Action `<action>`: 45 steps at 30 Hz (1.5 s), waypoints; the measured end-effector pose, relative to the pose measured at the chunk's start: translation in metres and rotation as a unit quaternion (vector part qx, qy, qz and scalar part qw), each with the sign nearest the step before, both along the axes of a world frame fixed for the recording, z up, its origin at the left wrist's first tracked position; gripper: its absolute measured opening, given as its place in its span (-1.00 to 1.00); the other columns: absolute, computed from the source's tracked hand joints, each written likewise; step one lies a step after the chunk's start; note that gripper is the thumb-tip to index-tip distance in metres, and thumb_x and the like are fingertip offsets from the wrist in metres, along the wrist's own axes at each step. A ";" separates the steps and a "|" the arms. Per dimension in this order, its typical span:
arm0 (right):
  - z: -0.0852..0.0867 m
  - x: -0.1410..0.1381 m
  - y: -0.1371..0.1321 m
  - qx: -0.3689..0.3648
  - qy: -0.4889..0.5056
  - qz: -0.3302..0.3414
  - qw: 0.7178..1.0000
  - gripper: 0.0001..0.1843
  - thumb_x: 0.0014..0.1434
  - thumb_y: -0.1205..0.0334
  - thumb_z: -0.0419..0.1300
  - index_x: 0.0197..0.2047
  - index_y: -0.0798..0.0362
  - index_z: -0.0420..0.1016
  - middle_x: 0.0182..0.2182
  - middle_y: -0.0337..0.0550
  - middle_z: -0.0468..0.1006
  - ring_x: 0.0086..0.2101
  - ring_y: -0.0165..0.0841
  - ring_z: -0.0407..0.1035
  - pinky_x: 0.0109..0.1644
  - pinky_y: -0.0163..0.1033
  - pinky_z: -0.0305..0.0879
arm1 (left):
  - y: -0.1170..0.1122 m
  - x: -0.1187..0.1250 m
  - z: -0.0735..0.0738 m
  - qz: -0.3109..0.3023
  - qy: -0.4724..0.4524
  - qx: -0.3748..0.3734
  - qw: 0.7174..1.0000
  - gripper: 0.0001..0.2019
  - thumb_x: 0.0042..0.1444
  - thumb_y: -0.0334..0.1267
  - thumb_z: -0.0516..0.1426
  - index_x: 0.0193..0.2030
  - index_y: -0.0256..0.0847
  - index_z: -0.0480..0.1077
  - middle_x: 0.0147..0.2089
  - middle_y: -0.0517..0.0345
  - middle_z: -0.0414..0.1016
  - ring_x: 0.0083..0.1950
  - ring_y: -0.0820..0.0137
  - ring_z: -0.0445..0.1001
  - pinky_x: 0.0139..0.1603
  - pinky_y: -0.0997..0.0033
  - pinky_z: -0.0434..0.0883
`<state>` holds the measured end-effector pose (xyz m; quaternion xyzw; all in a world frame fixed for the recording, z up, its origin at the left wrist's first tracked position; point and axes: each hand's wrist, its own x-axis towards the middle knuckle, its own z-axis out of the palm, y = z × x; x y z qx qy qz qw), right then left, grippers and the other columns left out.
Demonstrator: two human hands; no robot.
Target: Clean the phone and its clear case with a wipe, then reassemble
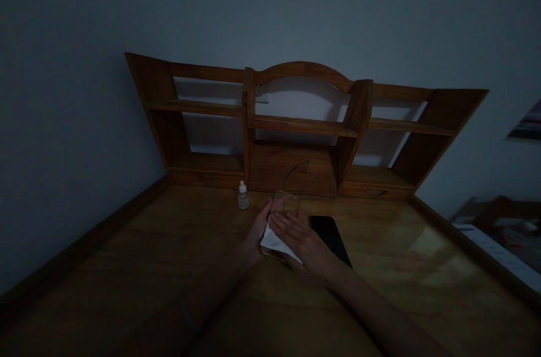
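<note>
My left hand (257, 233) and my right hand (296, 239) meet around a clear drinking glass (285, 203) on the wooden desk (372, 267). A white tissue (275, 244) lies over the glass's near part, hiding it. My left hand holds the glass from the left, and my right hand lies flat across the tissue. A small white-capped dropper bottle (243, 197) stands just beyond my left hand. A black smartphone (331, 239) lies beside my right hand, partly behind it.
A wooden hutch with shelves (302, 123) stands along the desk's back edge, with a wall socket (262, 94) visible through it. Raised wooden rails border the desk's sides. Papers and clutter (499, 239) lie lower down beyond the right rail.
</note>
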<state>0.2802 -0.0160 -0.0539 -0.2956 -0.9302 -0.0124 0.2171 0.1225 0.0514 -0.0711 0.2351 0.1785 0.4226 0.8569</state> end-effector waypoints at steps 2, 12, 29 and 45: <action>0.001 0.000 -0.001 -0.006 -0.006 0.025 1.000 -0.21 0.30 0.28 0.10 0.49 0.11 -0.14 0.43 0.03 0.03 0.40 -0.21 -0.13 0.46 0.11 -0.14 | -0.001 -0.002 0.002 0.015 0.019 0.010 1.000 -0.40 0.38 -0.04 -0.06 0.46 -0.28 0.04 -0.02 -0.18 0.57 -0.13 0.22 0.61 -0.13 0.30 0.51; 0.007 0.000 -0.004 -0.037 0.021 0.079 0.996 -0.26 0.31 0.24 0.10 0.48 0.04 -0.07 0.42 0.00 0.04 0.40 -0.23 -0.11 0.44 0.13 -0.11 | -0.008 -0.007 0.008 0.037 0.057 0.014 0.998 -0.38 0.37 0.06 -0.11 0.47 -0.17 -0.02 0.04 -0.22 0.54 0.01 0.09 0.57 -0.11 0.19 0.52; 0.010 0.003 -0.001 -0.079 0.058 0.119 0.988 -0.42 0.31 0.13 0.10 0.37 0.00 0.23 0.34 -0.04 0.26 0.34 -0.23 0.10 0.40 0.06 0.04 | -0.012 -0.005 0.011 0.048 0.073 0.002 0.996 -0.40 0.38 0.02 -0.11 0.43 -0.28 0.04 0.07 -0.29 0.52 -0.03 0.13 0.59 -0.15 0.26 0.52; 0.012 -0.003 -0.007 -0.090 0.049 0.107 0.989 -0.28 0.32 0.17 0.15 0.46 -0.05 0.00 0.40 -0.07 0.11 0.38 -0.23 -0.06 0.43 0.10 -0.08 | -0.001 -0.013 0.005 0.034 0.067 0.021 0.997 -0.41 0.38 0.02 -0.13 0.44 -0.26 0.06 0.12 -0.27 0.49 0.04 0.12 0.56 -0.12 0.22 0.53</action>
